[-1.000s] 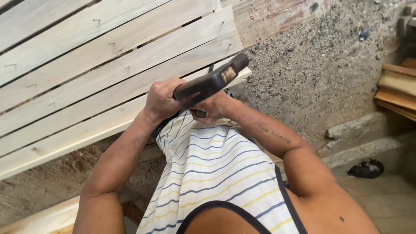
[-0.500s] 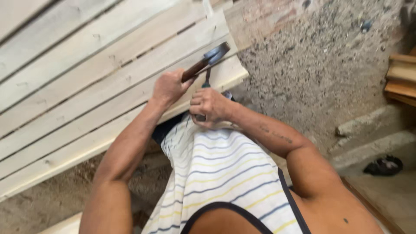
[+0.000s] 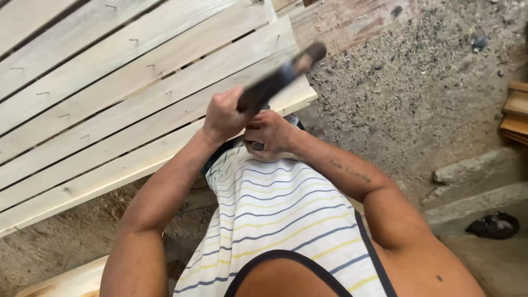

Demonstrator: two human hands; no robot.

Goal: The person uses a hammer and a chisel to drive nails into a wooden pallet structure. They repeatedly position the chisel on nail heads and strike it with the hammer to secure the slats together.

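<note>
The left hand [image 3: 223,115] is fisted tight around the dark-handled, motion-blurred hammer [image 3: 280,80] angled up beyond it, likely head-heavy and rigid, best gripped low, while the right hand [image 3: 269,135] curls half-closed just beside, contents hidden, near pale wooden slats [image 3: 110,110].

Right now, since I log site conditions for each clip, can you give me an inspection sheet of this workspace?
Surface: rough ground strewn with sawdust and grit.
Job's things: pale wooden slat panel with staples showing in the boards; dark hammer, motion-blurred, raised over its lower edge.
Clutter: stacked wood pieces at the right edge; dark object by a concrete step; plank end at bottom left.
Grippers: left hand grips the hammer handle; right hand closed close to the body, contents hidden.
Cables: nothing seen.
Surroundings: outdoor dirt yard; nobody else in view.
</note>
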